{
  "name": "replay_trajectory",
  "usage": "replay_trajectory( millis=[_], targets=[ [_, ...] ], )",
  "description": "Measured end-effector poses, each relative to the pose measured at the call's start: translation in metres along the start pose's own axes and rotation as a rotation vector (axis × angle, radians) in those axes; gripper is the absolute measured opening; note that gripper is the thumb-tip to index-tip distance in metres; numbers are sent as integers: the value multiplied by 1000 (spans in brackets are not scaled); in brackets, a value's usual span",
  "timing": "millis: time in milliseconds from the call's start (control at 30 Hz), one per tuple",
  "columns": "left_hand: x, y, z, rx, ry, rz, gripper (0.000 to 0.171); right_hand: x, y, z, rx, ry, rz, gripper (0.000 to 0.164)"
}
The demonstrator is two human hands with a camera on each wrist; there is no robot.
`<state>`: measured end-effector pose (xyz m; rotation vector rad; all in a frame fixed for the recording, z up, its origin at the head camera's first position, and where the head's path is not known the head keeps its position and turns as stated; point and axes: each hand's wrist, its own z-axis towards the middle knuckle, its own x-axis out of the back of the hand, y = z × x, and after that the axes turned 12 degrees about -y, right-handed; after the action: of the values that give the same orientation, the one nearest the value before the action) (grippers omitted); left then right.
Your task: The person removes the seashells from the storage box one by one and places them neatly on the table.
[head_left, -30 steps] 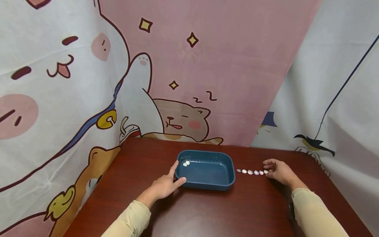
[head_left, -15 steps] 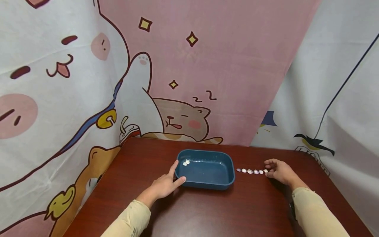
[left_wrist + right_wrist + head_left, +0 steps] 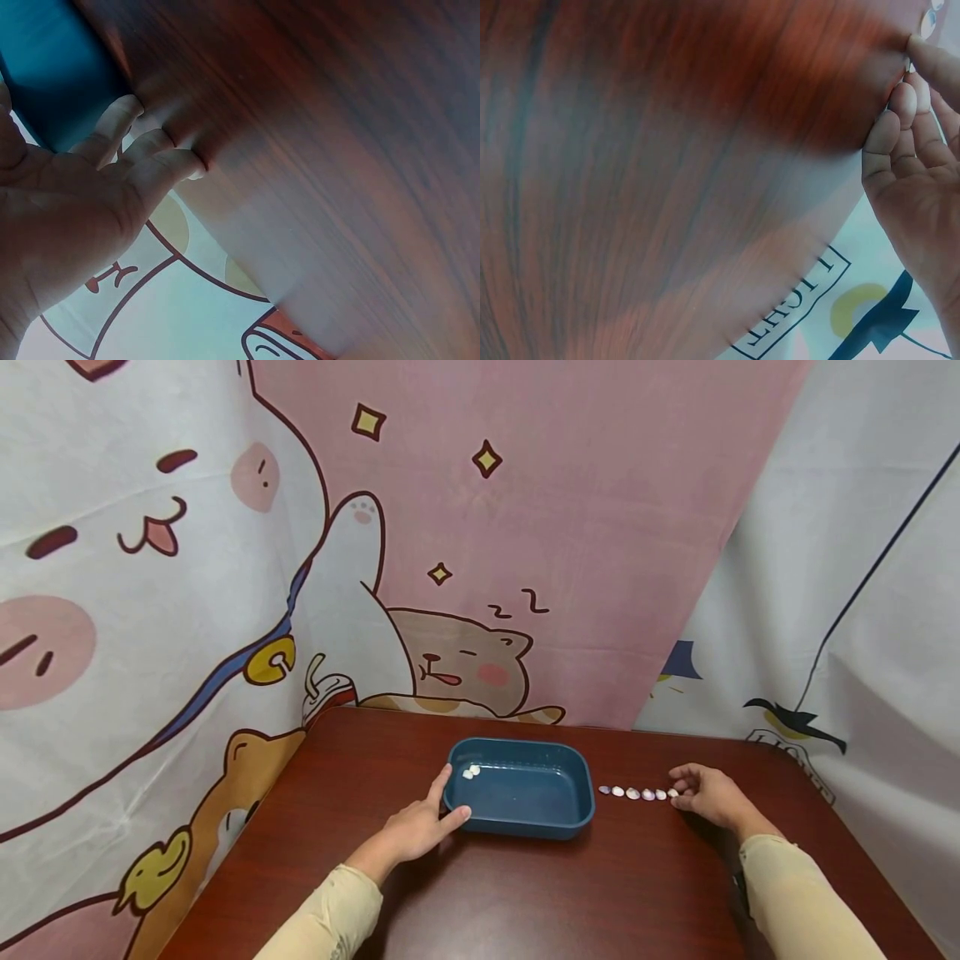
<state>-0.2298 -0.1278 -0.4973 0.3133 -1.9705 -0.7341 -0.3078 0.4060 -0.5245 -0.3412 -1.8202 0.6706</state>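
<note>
A blue rectangular bin (image 3: 525, 828) stands mid-table, with a few small white pieces (image 3: 471, 772), likely shells, in its back left corner. My left hand (image 3: 420, 828) rests against the bin's left side, thumb and index finger spread at the rim; its other fingers touch the table in the left wrist view. Right of the bin lies a straight row of several small white and purple seashells (image 3: 633, 793). At the row's right end my right hand (image 3: 708, 795) pinches the last seashell (image 3: 672, 793) between thumb and fingers. That seashell is mostly hidden in the right wrist view.
The dark red-brown wooden table (image 3: 525, 902) reaches back to a printed cloth (image 3: 585, 568) with cartoon animals. The cloth also hangs along the left and right sides. Bare tabletop lies in front of the bin and the shell row.
My right hand has shifted very slightly at the row's right end, and the last seashell now sits in line with the others. My left hand and the bin stay put.
</note>
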Motion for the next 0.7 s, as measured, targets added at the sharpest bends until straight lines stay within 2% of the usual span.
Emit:
replay_trajectory(
  millis=[333,700],
  targets=[
    [-1,-2,1,5,1,1,92,2,-3,-6,-10,-6,-26,51],
    [-1,-2,1,-4,4,2,92,-3,1,-2,-22,28,-92,41]
  ],
)
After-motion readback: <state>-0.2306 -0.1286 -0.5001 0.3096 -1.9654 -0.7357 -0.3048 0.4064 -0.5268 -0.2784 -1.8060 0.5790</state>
